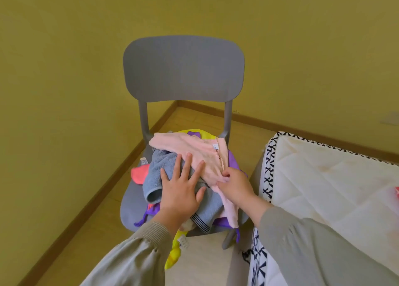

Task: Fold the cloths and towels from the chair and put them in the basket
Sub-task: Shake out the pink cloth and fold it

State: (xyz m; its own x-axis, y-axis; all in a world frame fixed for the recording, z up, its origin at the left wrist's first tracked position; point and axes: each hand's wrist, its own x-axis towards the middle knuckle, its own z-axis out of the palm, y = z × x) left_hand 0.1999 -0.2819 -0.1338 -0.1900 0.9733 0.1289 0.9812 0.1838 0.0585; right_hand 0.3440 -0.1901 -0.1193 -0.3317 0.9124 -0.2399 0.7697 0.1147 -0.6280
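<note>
So there's a grey plastic chair [183, 69] tucked into the corner of a yellow-walled room, and its seat is buried under a messy heap of laundry. On top of the heap sits a pale pink fluffy towel [185, 144], draped from the back of the seat down over the front right edge. Under it is a grey-blue terry towel [158, 164] with a dark striped hem, all bunched up. A coral-red cloth [139, 174] pokes out on the left, a purple cloth [233, 158] shows on the right side and underneath, and a bright yellow cloth [172, 257] hangs off the front of the seat.

The left hand [180, 197] lies flat on the grey-blue towel, fingers straight and spread wide, gripping nothing. The right hand [236, 184] has its fingers curled in and pinches the right edge of the pink towel. Both arms wear grey-green sleeves [302, 242]. Just right of the chair is a white quilted mattress [323, 188] with a black cross pattern on its border.
</note>
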